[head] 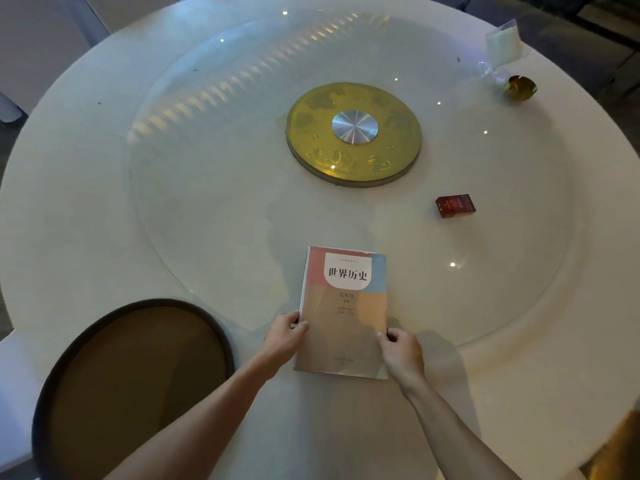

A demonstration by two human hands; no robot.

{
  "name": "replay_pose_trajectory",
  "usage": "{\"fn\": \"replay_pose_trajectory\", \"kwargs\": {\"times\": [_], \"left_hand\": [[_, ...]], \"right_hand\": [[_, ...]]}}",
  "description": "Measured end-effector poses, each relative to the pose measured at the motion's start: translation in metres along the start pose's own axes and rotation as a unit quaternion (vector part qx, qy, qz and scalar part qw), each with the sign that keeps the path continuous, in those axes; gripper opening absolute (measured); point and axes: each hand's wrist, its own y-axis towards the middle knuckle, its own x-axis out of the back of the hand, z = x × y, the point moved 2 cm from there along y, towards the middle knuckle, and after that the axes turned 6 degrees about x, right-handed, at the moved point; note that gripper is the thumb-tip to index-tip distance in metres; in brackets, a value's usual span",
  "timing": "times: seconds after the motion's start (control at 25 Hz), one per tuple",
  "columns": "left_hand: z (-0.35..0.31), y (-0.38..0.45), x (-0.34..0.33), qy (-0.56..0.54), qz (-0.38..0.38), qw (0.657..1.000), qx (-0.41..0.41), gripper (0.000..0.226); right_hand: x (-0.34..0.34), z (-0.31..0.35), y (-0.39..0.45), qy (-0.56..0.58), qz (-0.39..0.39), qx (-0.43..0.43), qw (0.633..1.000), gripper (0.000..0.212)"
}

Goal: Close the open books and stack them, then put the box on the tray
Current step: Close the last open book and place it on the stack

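Head view, left hand (285,332) and right hand (401,351) gripping closed book (343,313) by its side edges

Round white table (86,188), glass turntable (207,202) with gold hub (353,133), ceiling-light reflections, dark floor beyond

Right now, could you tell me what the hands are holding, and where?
The closed book: left hand grips its left edge, right hand its right edge, near the bottom.
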Motion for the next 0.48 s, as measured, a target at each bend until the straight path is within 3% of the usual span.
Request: {"fn": "replay_pose_trajectory", "kwargs": {"times": [0.48], "left_hand": [[-0.053,0.034,-0.002,-0.005,-0.016,0.999,-0.031,0.029]], "right_hand": [[0.020,0.035,0.066,-0.012,-0.005,0.019,1.000,0.040]]}}
